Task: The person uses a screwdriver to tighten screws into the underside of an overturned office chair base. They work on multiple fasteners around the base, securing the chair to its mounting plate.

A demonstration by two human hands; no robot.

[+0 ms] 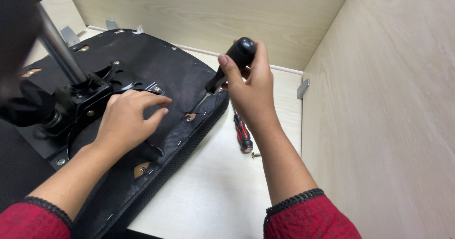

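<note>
seat: the upturned black fabric chair seat (156,78) lies on the pale wooden table (213,191), at its left.
mechanism: the black metal plate with its steel post (80,97) sits on the seat's left part.
left hand: the left hand (125,120) rests on the seat, just right of the plate.
right hand: the right hand (251,92) is over the seat's right edge, around the black rounded tool handle (239,54).
screwdriver: the red-and-black screwdriver (242,134) lies on the table right of the seat, the small screw (256,154) just beside its end.
walls: wooden panels stand behind and to the right.

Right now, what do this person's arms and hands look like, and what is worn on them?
Both hands are bare: no gloves, rings or watch show. The left hand and right hand come out of red sleeves pushed up the forearms. The left sleeve and right sleeve each end in a narrow black scalloped trim at the cuff. No markings or cables are visible.
</note>
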